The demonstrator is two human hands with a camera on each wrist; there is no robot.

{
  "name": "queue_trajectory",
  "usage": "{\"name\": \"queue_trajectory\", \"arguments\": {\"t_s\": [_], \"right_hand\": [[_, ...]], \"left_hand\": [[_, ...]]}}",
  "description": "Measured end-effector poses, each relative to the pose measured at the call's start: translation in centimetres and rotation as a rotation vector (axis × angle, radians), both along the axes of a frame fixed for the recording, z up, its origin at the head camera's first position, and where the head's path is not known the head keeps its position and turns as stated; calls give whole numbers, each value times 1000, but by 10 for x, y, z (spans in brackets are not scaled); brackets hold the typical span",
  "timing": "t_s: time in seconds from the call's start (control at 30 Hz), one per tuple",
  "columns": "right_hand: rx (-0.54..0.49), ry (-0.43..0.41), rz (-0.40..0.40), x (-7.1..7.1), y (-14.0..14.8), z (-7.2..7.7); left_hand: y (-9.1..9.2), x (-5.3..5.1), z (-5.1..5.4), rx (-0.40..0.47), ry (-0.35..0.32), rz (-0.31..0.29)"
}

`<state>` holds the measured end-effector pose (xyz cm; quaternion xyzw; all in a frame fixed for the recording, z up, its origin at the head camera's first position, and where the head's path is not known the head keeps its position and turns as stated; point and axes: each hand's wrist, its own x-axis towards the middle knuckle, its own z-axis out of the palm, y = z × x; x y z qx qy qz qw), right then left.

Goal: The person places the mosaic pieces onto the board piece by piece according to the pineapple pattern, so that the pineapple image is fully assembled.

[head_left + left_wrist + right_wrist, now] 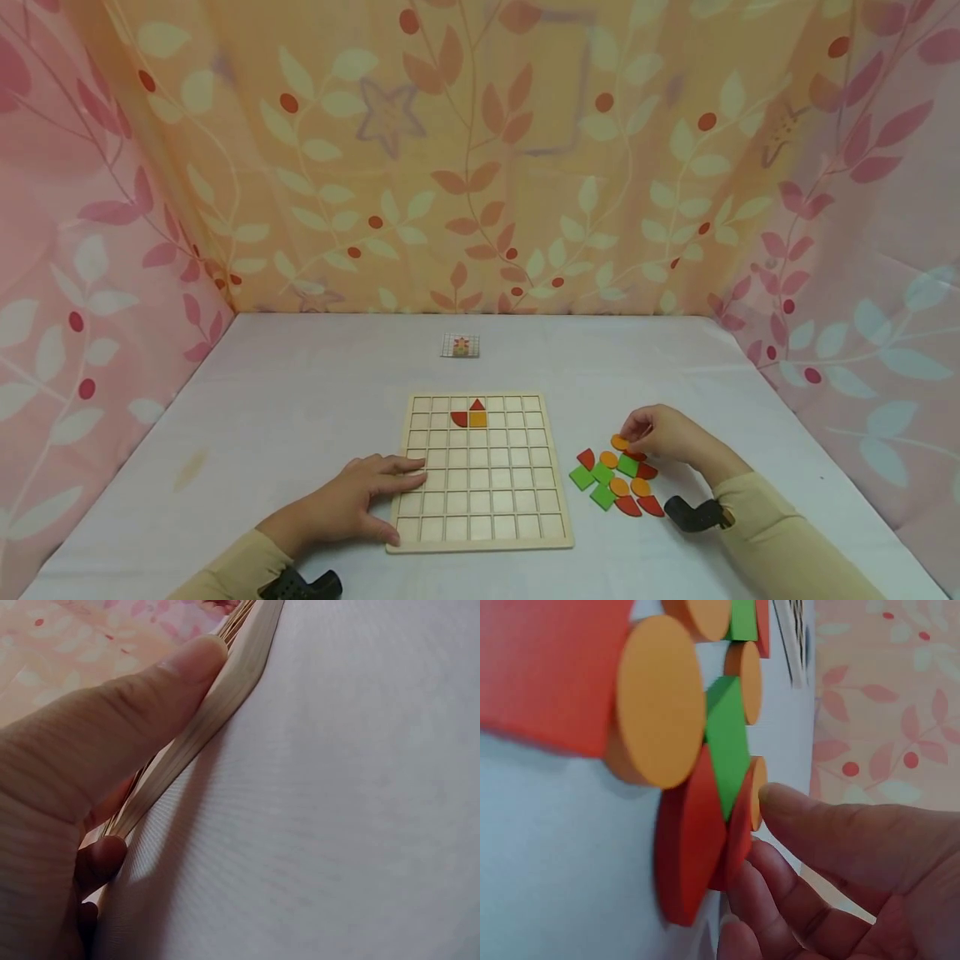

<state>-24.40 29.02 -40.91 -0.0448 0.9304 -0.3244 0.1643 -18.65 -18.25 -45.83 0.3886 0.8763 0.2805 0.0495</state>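
A wooden grid board [480, 547] lies flat on the table. On it, near the top, sit a red triangle [477, 405], a red quarter-circle [460, 418] and an orange square [478, 419]. My left hand [367, 494] rests at the board's left edge; its thumb [165, 697] touches the rim and its fingers lie spread over the side. At the far side of the loose pieces, my right hand [663, 435] pinches a red quarter-circle piece [739, 829], partly hidden. Its thumb tip is close against an orange disc [619, 442].
Right of the board lie loose green squares [581, 477], orange discs [618, 487] and red quarter-circles [627, 506], close together. A small card [460, 346] with a gridded picture lies behind the board. Patterned curtains [480, 167] close off the back and sides of the white table [300, 375].
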Motion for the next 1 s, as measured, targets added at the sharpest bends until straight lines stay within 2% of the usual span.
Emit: {"name": "queue_trajectory", "arguments": {"t_s": [0.2,0.4,0.63,0.87,1.0], "right_hand": [[47,13,1,-1,2,-5],[91,-4,16,2,3,-4],[73,-52,31,4,0,3],[39,-22,53,-5,-11,15],[13,9,99,-8,-25,19]], "left_hand": [[0,1,-1,9,53,-17],[-1,1,-2,12,63,-23],[-1,0,-2,10,61,-24],[-1,0,-2,12,54,-22],[0,0,-2,18,60,-28]]}}
